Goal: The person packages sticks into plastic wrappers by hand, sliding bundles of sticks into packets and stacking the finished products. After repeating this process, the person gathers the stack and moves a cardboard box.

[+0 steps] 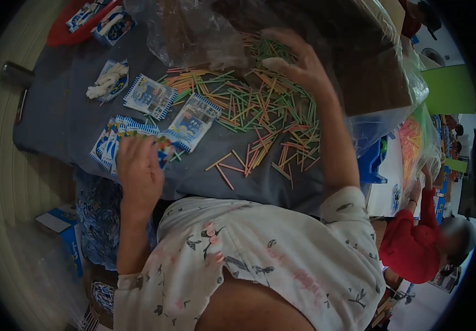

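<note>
On a grey-blue cloth-covered table (61, 127), a heap of thin coloured sticks (249, 105) lies spread across the middle, orange, green and pink, with a few strays near the front edge. Over the far side of the heap the right hand (301, 66) hovers palm down, fingers spread wide and touching the sticks. Behind it a crumpled clear plastic bag (194, 33) lies open toward the pile. To the left of the sticks lie small blue-bordered packets (150, 96), some single, some in an overlapping stack. The left hand (138, 171) rests on that stack, fingers curled around one packet (163, 150) showing coloured contents. A red tray (61, 36) at the far left corner holds more packets. Beyond the right edge, a person in red (414, 243) sits well apart.
</note>
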Available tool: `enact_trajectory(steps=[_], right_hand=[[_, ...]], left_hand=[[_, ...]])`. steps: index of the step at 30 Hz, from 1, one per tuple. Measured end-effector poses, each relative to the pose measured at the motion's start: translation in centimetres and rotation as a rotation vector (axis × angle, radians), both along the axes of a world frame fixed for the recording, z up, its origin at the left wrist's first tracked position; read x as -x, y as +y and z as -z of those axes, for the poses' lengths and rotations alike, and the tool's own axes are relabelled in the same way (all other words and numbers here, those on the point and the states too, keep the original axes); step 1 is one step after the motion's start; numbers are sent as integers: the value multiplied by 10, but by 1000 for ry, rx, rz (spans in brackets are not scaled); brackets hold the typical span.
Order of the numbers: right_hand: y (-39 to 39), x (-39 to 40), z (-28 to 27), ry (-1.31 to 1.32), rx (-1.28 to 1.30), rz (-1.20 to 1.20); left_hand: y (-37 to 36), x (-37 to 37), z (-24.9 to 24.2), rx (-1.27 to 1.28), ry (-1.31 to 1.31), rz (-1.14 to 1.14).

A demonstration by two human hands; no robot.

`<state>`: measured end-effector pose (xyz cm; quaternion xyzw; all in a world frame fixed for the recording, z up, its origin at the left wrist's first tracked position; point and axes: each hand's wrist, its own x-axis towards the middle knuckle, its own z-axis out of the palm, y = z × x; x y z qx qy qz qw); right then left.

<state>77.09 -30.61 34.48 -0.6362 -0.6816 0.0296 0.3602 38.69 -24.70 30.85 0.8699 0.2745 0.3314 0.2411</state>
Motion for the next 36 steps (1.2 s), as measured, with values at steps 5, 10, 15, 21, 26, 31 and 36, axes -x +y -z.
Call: enact_trajectory(steps=[5,10,15,21,26,31,36], right_hand=[[24,-64,18,-239,625,-31],[38,-42,4,-460,911,78],[-4,-37,13,-513,792,177],[-29,-22,38,-797,641,438],[-18,-77,81,-504,117,234],[-1,-73,54,109,18,243],[-6,-36,62,45,-36,334]], left_hand=[[-9,-14,-9,-389,297,-257],[-13,-79,9,-192,323,35],[-13,-88,35,-332,399,58],[-5,-80,44,-312,138,71],[-10,-78,25,-88,133,16],[-3,-78,37,-227,-78,13],[-14,-69,44,-368,40,49]])
